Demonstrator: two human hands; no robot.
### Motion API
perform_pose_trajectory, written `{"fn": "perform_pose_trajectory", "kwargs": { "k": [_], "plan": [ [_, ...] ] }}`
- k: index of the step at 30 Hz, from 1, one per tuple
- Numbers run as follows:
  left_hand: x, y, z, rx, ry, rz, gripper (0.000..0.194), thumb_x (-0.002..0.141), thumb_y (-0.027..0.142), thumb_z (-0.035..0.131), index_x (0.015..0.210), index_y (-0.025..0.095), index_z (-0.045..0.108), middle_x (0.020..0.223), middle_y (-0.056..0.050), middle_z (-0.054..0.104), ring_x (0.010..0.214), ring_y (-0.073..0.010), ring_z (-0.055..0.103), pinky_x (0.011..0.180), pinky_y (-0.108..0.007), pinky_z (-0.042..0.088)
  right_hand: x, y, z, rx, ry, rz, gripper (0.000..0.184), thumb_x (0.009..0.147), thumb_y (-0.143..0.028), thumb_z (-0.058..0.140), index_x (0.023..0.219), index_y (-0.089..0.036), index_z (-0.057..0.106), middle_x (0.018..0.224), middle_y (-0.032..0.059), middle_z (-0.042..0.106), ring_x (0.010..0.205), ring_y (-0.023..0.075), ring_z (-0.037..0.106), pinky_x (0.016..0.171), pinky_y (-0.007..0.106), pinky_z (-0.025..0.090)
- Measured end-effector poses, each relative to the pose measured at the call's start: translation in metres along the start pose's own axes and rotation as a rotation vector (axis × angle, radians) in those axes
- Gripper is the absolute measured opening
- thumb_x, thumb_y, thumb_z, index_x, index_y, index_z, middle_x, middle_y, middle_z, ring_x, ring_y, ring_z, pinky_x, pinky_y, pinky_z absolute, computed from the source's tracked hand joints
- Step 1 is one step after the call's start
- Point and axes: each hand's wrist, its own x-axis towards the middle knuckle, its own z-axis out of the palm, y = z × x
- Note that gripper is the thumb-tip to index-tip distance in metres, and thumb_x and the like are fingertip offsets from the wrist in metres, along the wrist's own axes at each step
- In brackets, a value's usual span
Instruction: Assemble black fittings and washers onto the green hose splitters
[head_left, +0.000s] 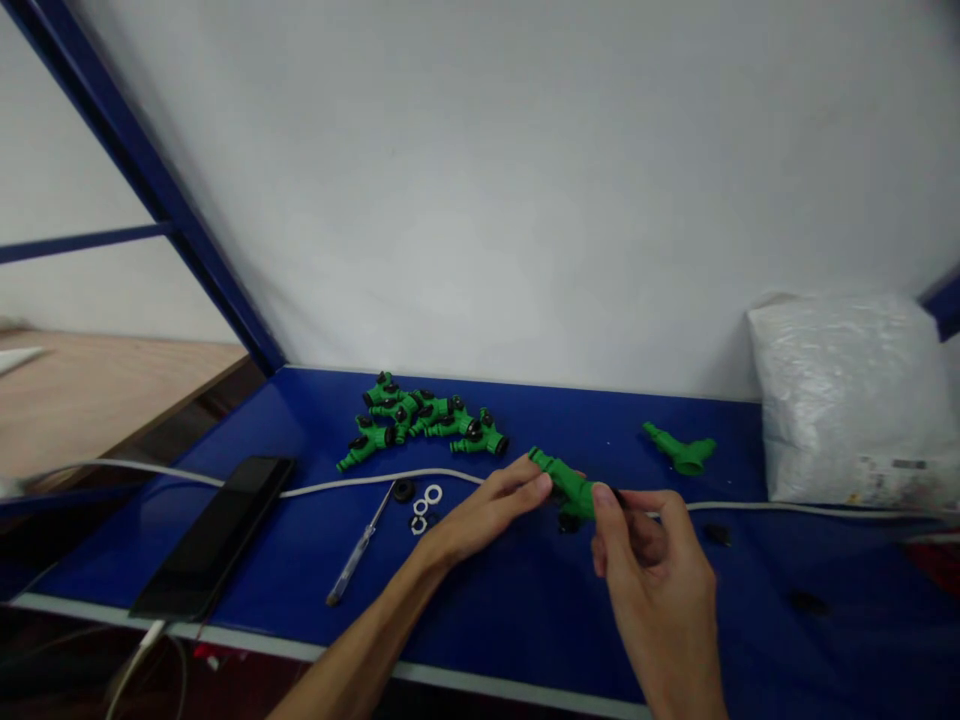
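A green Y-shaped hose splitter (574, 488) with a black part on its underside is held between my two hands above the blue tabletop (480, 620). My left hand (504, 505) is closed around one green branch, thumb on top. At the other end, my right hand (652, 560) pinches the splitter between thumb and fingers; a dark edge shows there, but most of it is hidden. Beyond my left hand lie several green splitters with black fittings (427, 412). One bare green splitter body (681, 450) rests on the table at the right.
A clear-handled screwdriver (360, 550), white rings (427, 503) and a black ring (404, 490) lie left of my hands. Further left is a black phone (217, 535) with a cable. A white cord (337, 483) crosses the table. A plastic-wrapped package (855, 400) stands at right, near small black parts (718, 535).
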Motion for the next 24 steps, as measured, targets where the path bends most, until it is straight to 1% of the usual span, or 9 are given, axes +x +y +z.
{"fn": "perform_pose_trajectory", "kwargs": {
  "k": [2, 3, 5, 7, 11, 15, 17, 21, 24],
  "plan": [
    [0.0, -0.008, 0.009, -0.09, 0.024, 0.122, 0.059, 0.082, 0.068, 0.068, 0.103, 0.013, 0.074, 0.104, -0.009, 0.073, 0.105, -0.0233, 0.063, 0.098, -0.033, 0.046, 0.001, -0.004, 0.002, 0.011, -0.042, -0.035, 0.029, 0.095, -0.051, 0.061, 0.093, -0.022, 0.056, 0.061, -0.0019, 0.066, 0.052, 0.0175, 0.066, 0.047, 0.024, 0.051],
    [0.001, -0.012, 0.013, -0.154, 0.038, 0.122, 0.063, 0.085, 0.071, 0.061, 0.103, 0.012, 0.073, 0.101, -0.009, 0.074, 0.101, -0.0227, 0.065, 0.095, -0.033, 0.048, 0.002, -0.006, 0.002, 0.006, -0.076, -0.077, 0.028, 0.096, -0.05, 0.061, 0.094, -0.023, 0.057, 0.064, -0.0015, 0.067, 0.055, 0.0175, 0.067, 0.05, 0.024, 0.053],
    [0.0, -0.019, 0.02, -0.243, 0.054, 0.073, 0.076, 0.084, 0.081, 0.05, 0.099, 0.01, 0.072, 0.089, -0.01, 0.073, 0.083, -0.0208, 0.067, 0.079, -0.031, 0.053, 0.003, -0.01, 0.001, -0.018, -0.15, -0.195, 0.024, 0.097, -0.047, 0.06, 0.099, -0.023, 0.059, 0.071, -0.0011, 0.069, 0.06, 0.0165, 0.069, 0.057, 0.024, 0.057],
    [-0.002, -0.022, 0.024, -0.245, 0.026, -0.008, 0.078, 0.082, 0.083, 0.048, 0.097, 0.01, 0.07, 0.079, -0.008, 0.07, 0.063, -0.0159, 0.063, 0.059, -0.026, 0.051, 0.003, -0.013, -0.002, -0.047, -0.201, -0.341, 0.021, 0.099, -0.043, 0.059, 0.107, -0.024, 0.062, 0.075, -0.0016, 0.068, 0.062, 0.0153, 0.069, 0.061, 0.023, 0.058],
    [-0.012, -0.02, 0.022, -0.134, 0.015, -0.143, 0.061, 0.084, 0.072, 0.058, 0.091, 0.013, 0.067, 0.065, 0.0, 0.061, 0.042, -0.0074, 0.047, 0.039, -0.018, 0.035, 0.001, -0.013, -0.007, -0.067, -0.276, -0.586, 0.02, 0.101, -0.038, 0.057, 0.114, -0.026, 0.065, 0.088, 0.0021, 0.069, 0.077, 0.0161, 0.073, 0.071, 0.023, 0.061],
    [-0.016, -0.016, 0.018, -0.181, 0.03, -0.284, 0.053, 0.075, 0.068, 0.07, 0.077, 0.016, 0.061, 0.054, 0.006, 0.049, 0.042, -0.0054, 0.04, 0.037, -0.015, 0.023, -0.005, -0.01, -0.007, -0.055, -0.291, -0.635, 0.014, 0.103, -0.03, 0.054, 0.109, -0.025, 0.066, 0.097, 0.005, 0.068, 0.084, 0.0165, 0.076, 0.075, 0.021, 0.063],
    [-0.014, -0.015, 0.016, -0.23, 0.007, -0.344, 0.053, 0.07, 0.067, 0.073, 0.075, 0.016, 0.06, 0.055, 0.006, 0.051, 0.043, -0.0048, 0.039, 0.037, -0.015, 0.02, -0.008, -0.009, -0.009, -0.076, -0.3, -0.655, 0.015, 0.102, -0.03, 0.056, 0.112, -0.025, 0.066, 0.101, 0.0064, 0.068, 0.088, 0.019, 0.077, 0.076, 0.023, 0.064],
    [-0.012, -0.016, 0.01, -0.283, -0.006, -0.393, 0.048, 0.067, 0.061, 0.073, 0.072, 0.015, 0.061, 0.056, 0.005, 0.054, 0.042, -0.0056, 0.043, 0.036, -0.016, 0.022, -0.011, -0.007, -0.018, -0.124, -0.409, -0.682, 0.029, 0.103, -0.03, 0.053, 0.131, -0.027, 0.061, 0.11, 0.0073, 0.068, 0.098, 0.0195, 0.076, 0.084, 0.025, 0.064],
    [-0.012, -0.017, 0.007, -0.298, -0.028, -0.426, 0.045, 0.07, 0.06, 0.068, 0.07, 0.015, 0.061, 0.054, 0.002, 0.056, 0.041, -0.008, 0.048, 0.034, -0.017, 0.024, -0.012, -0.006, -0.023, -0.185, -0.432, -0.718, 0.03, 0.107, -0.027, 0.044, 0.131, -0.025, 0.061, 0.104, 0.0069, 0.068, 0.094, 0.0169, 0.075, 0.081, 0.022, 0.063]
  ]
}}
